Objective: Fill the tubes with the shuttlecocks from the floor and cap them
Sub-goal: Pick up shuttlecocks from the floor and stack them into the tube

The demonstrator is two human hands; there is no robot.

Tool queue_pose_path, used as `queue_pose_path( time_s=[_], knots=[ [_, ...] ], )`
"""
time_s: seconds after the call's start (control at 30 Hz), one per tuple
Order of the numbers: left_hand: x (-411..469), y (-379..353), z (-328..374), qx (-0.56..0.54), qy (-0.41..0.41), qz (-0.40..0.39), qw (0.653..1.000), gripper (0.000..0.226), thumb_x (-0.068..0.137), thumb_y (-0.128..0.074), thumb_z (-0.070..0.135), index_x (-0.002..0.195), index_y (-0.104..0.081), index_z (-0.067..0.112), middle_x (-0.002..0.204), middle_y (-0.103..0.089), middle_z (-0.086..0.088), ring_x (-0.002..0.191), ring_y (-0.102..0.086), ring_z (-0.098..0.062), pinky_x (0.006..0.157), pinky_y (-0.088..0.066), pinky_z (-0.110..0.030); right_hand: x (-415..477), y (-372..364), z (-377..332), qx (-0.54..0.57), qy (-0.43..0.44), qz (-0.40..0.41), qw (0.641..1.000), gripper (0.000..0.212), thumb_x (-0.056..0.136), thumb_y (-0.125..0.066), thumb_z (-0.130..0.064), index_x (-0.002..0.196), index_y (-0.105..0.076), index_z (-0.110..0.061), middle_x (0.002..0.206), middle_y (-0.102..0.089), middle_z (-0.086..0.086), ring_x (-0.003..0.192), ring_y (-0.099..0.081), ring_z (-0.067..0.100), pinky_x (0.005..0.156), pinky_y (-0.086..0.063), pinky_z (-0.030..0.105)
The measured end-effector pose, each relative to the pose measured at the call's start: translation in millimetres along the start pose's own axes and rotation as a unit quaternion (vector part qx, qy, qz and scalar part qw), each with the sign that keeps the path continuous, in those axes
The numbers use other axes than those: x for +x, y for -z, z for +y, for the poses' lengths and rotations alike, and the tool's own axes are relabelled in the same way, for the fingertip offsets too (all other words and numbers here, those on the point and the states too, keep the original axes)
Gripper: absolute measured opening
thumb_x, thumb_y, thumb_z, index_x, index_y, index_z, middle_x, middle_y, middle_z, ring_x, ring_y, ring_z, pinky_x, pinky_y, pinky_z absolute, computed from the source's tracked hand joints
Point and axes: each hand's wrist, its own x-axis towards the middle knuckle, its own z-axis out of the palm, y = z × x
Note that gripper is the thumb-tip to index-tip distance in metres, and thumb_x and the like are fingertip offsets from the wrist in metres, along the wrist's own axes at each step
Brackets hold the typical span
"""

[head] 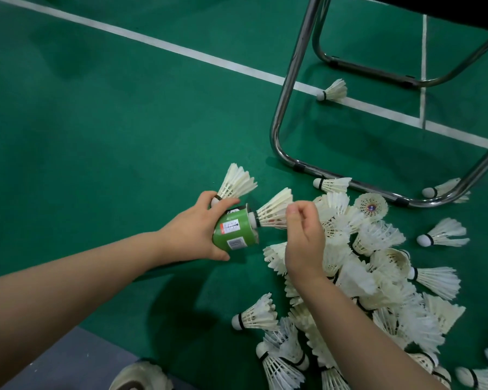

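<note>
Green court floor (96, 122); L hand (192, 232) grips tube (234, 229), R hand (302, 237) pinches shuttlecock (273, 209).

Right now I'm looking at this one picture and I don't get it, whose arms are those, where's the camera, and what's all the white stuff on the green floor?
The camera sits on a person's head, looking down at their own bare arms. The left hand grips a short green cardboard tube and also pinches a spare white feather shuttlecock. The right hand holds another white shuttlecock by its feathers, cork tip at the tube's open mouth. The white stuff is a pile of loose shuttlecocks on the green court floor, beside a chrome chair frame. A white shoe shows at the bottom.
</note>
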Motion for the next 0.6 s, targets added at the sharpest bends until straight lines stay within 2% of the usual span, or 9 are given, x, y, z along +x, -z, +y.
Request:
queue_pose_path(
  time_s=[0.13, 0.2, 0.33, 0.43, 0.5, 0.6],
  knots=[
    [-0.4, 0.5, 1.9, -0.005, 0.002, 0.009, 1.000, 0.113, 0.057, -0.082, 0.043, 0.143, -0.010, 0.038, 0.137, -0.019, 0.001, 0.109, -0.051, -0.022, 0.091, -0.044, -0.030, -6.4, -5.2, -0.7, 0.016, -0.012, -0.066, 0.998, 0.021, 0.089, -0.039, -0.037, 0.079, -0.052, -0.023, 0.070, -0.055, -0.010, 0.063, -0.049, 0.004, 0.059, -0.041, 0.022],
    [-0.4, 0.7, 2.6, -0.006, 0.001, 0.012, 1.000, 0.115, 0.057, -0.082, 0.044, 0.144, -0.008, 0.037, 0.138, -0.019, 0.000, 0.110, -0.050, -0.023, 0.091, -0.044, -0.030, -8.5, -4.1, -1.5, 0.036, -0.041, -0.126, 0.990, 0.023, 0.093, -0.040, -0.036, 0.085, -0.055, -0.020, 0.076, -0.058, -0.008, 0.066, -0.052, 0.001, 0.061, -0.043, 0.015],
    [-2.3, -1.5, 7.2, -0.008, -0.010, 0.001, 1.000, 0.117, 0.057, -0.083, 0.043, 0.145, -0.006, 0.036, 0.140, -0.019, 0.000, 0.111, -0.050, -0.024, 0.093, -0.044, -0.032, -11.2, 5.0, -4.2, 0.065, -0.120, -0.283, 0.949, 0.022, 0.097, -0.044, -0.031, 0.100, -0.059, -0.015, 0.092, -0.063, -0.005, 0.071, -0.057, -0.012, 0.063, -0.041, 0.001],
    [-4.7, -4.0, 10.2, -0.005, -0.022, -0.005, 1.000, 0.117, 0.058, -0.083, 0.042, 0.145, -0.006, 0.036, 0.137, -0.020, 0.001, 0.106, -0.052, -0.022, 0.090, -0.044, -0.028, -8.0, 12.6, -6.6, 0.088, -0.150, -0.373, 0.912, 0.031, 0.080, -0.055, -0.032, 0.108, -0.063, -0.021, 0.099, -0.068, -0.009, 0.085, -0.062, -0.009, 0.068, -0.042, 0.002],
    [-5.2, -4.9, 12.2, -0.003, -0.031, -0.008, 0.999, 0.116, 0.058, -0.083, 0.042, 0.145, -0.006, 0.037, 0.134, -0.020, 0.003, 0.102, -0.052, -0.020, 0.087, -0.043, -0.025, -5.3, 14.6, -8.6, 0.077, -0.174, -0.412, 0.891, 0.036, 0.072, -0.058, -0.030, 0.107, -0.064, -0.027, 0.103, -0.069, -0.010, 0.091, -0.063, -0.005, 0.071, -0.044, 0.003],
    [-6.1, -6.7, 14.9, -0.003, -0.049, -0.020, 0.999, 0.115, 0.058, -0.082, 0.040, 0.145, -0.006, 0.038, 0.133, -0.019, 0.005, 0.096, -0.050, -0.016, 0.081, -0.041, -0.021, -2.8, 13.2, -12.1, 0.042, -0.204, -0.452, 0.868, 0.029, 0.071, -0.060, -0.035, 0.099, -0.064, -0.032, 0.098, -0.068, -0.016, 0.085, -0.063, -0.010, 0.067, -0.042, 0.001]
  ],
)
